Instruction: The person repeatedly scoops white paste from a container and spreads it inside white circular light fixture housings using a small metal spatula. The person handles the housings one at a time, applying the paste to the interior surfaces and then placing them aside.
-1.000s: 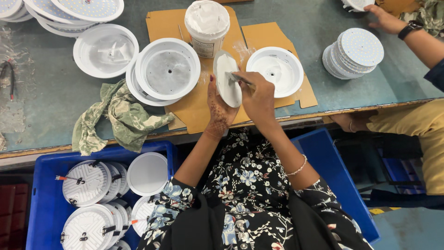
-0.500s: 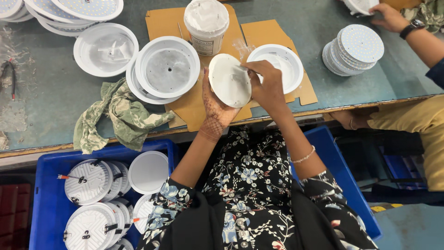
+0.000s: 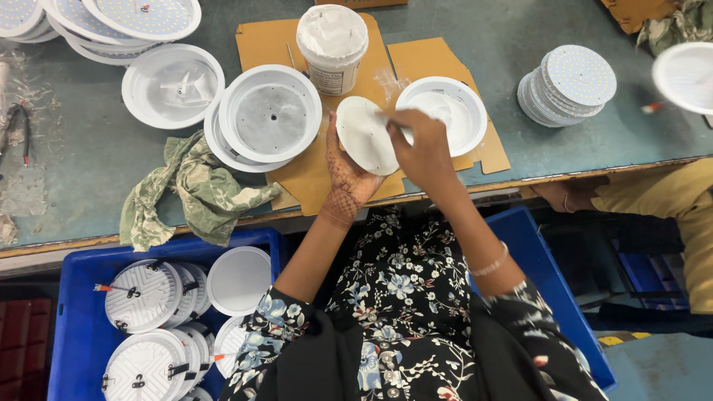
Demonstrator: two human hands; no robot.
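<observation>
From my feed, left to right: blue crate (image 3: 74, 297) under the bench edge, holding stacked round white light housings (image 3: 145, 297), backs up with clips and short red-tipped leads, plus one plain white disc (image 3: 239, 281) lying on them. Above it on the green bench (image 3: 89, 163): crumpled green rag (image 3: 193, 193), then an empty white round housing (image 3: 172, 85) with a moulded centre, LED plates (image 3: 141, 15) stacked at the top edge. Next, two nested white rings (image 3: 271, 115) with a grey metal base inside, partly on the brown cardboard sheet (image 3: 312, 171). White tub (image 3: 332, 46) at top centre, lid off, full of white paste. Left hand (image 3: 345, 178) is palm up, fingers cupped under the white disc (image 3: 365, 135), tilted, over the cardboard just left of an open white housing (image 3: 443, 113) with paste smeared inside. Right hand (image 3: 425, 148) is clenched on a thin stick (image 3: 394, 126), tip on the disc face. Further right: stack of round LED boards (image 3: 570, 83), then another white housing (image 3: 687, 74) at the frame edge. Second blue crate (image 3: 553, 289) on my right, contents hidden.
</observation>
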